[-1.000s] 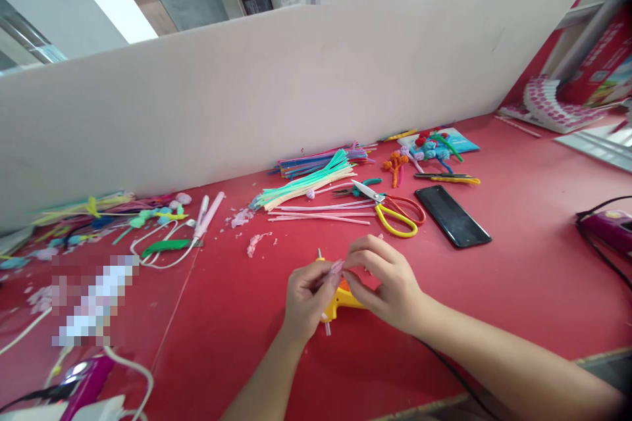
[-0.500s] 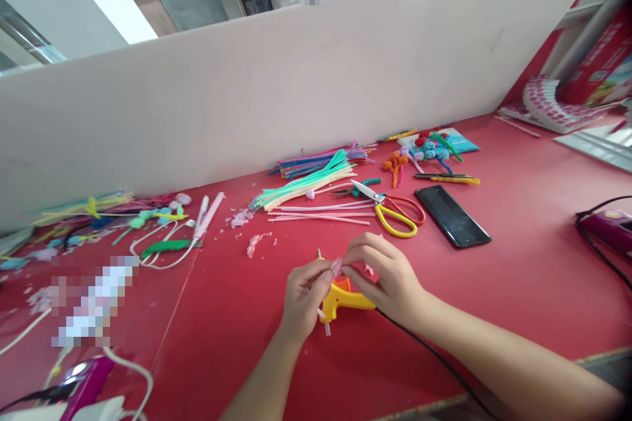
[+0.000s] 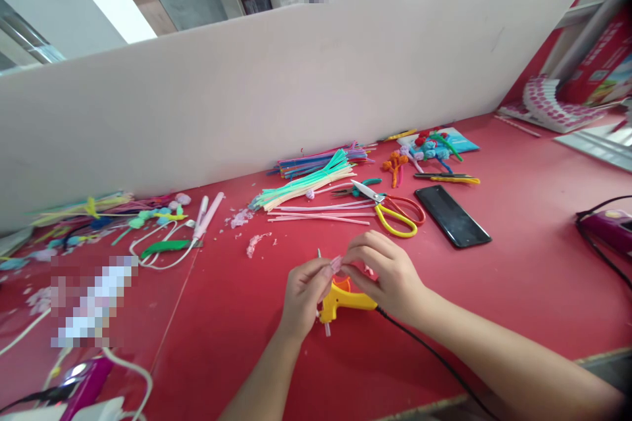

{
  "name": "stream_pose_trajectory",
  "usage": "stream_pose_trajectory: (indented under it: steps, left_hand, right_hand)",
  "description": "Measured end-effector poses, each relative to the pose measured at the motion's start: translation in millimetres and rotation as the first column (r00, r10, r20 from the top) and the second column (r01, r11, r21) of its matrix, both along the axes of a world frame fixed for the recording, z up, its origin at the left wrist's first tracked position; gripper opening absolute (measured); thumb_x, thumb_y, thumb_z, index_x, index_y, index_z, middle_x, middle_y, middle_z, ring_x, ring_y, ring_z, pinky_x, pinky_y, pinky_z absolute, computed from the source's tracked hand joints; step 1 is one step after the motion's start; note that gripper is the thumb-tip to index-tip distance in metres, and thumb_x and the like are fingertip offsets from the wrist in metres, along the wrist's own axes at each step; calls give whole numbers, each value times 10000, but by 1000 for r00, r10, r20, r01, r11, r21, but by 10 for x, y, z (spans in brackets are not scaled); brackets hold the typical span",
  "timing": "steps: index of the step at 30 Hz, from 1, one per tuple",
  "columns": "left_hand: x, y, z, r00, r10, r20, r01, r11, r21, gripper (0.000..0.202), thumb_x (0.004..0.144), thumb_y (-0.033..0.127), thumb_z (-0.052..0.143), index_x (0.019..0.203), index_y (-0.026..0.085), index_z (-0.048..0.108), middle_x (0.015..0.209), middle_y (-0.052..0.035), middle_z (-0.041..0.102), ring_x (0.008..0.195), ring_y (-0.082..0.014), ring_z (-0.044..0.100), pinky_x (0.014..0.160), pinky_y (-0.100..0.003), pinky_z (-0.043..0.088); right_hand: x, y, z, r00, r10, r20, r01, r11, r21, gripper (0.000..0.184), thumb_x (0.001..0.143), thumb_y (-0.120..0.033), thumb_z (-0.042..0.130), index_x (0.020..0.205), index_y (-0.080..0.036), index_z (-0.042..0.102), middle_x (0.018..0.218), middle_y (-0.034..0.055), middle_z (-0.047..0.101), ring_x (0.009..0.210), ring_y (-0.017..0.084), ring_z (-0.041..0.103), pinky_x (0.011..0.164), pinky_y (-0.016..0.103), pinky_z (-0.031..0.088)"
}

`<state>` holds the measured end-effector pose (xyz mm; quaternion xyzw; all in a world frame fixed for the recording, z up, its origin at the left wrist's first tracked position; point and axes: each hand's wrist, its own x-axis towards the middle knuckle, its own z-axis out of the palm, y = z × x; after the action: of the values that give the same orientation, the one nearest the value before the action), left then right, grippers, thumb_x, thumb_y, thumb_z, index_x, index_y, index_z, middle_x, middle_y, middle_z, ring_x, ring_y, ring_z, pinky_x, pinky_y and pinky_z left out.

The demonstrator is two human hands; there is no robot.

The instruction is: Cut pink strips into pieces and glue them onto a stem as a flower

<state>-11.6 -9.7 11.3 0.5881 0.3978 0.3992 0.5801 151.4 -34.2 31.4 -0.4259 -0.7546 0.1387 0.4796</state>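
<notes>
Between my fingertips is a small pale-pink piece, partly hidden; it looks like chenille stem material. My left hand pinches it from the left with thumb and forefinger. From the right, the fingertips of my right hand close on the same piece. Right below both hands a yellow hot glue gun lies on the table, a clear glue stick poking out of it and a black cord running off to the lower right. Another bit of pink shows behind my right fingers.
Beyond my hands lie scissors, green-handled pliers, pink chenille stems, stem bundles and a black phone. Pink fluff is scattered nearby. At left are a pink styling iron and cords. A white partition stands behind.
Almost nothing differs. Both hands keep hold of the pink piece over the glue gun, with only slight finger shifts.
</notes>
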Motion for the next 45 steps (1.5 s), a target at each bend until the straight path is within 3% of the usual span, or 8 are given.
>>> stream_pose_trajectory:
  steps: [11,23,28,32,35,38,41,45]
  left_hand:
    - [-31,19,-33,999,5,-51,-7,1000,-28,255,773,347,510,703,132,628,454,64,249,419,-46,204,420,-205,162]
    - [-36,30,-37,994,16,-104,-17,1000,-8,249,761,341,515,678,134,626,470,42,393,415,-49,298,407,-186,241]
    - [-9,13,17,989,31,-145,-19,996,83,218,791,319,498,755,148,627,479,42,401,432,-64,351,429,-192,291]
    - [30,-6,85,987,98,-128,-66,969,236,151,785,273,528,769,163,630,672,-7,512,619,-101,487,554,-210,396]
    - [43,-20,91,990,120,-78,-95,958,272,124,778,254,543,805,189,645,861,-37,535,749,-126,530,611,-224,440]
    - [48,-43,87,997,77,-23,-67,957,282,127,774,231,550,836,211,658,976,-54,506,844,-156,534,684,-264,468]
    - [54,-76,107,998,66,-10,-59,949,311,125,763,207,561,819,220,672,1028,-60,497,952,-187,508,813,-318,445]
    - [32,-105,143,999,47,-12,-39,931,364,136,750,191,572,840,230,667,1028,-57,506,916,-180,520,853,-357,422]
  right_hand:
    - [14,8,22,1000,15,-6,-15,999,-42,86,800,-189,501,860,-207,560,830,47,552,782,155,500,680,286,421]
    - [14,15,23,1000,16,-3,-16,998,-56,100,788,-159,495,857,-200,553,832,46,551,792,155,500,691,284,423]
    - [19,15,21,999,-11,-44,8,998,-68,124,780,-152,503,891,-193,540,858,52,542,819,156,496,712,285,423]
    - [2,23,5,989,-45,-143,22,987,-159,102,775,-154,498,870,-181,523,833,46,534,754,140,499,673,272,431]
    - [-41,37,-23,979,9,-206,-62,966,-252,83,784,-159,489,844,-183,542,786,26,538,707,124,507,642,256,434]
    - [-84,44,-44,955,98,-280,-183,938,-295,123,792,-192,507,899,-190,569,839,34,571,788,138,531,709,275,437]
    - [-100,31,-47,919,181,-351,-296,904,-308,146,813,-235,501,923,-189,585,902,46,592,866,156,538,785,302,421]
    - [-95,-9,-30,891,226,-394,-372,861,-348,145,828,-257,478,896,-178,578,870,41,591,815,148,547,742,283,432]
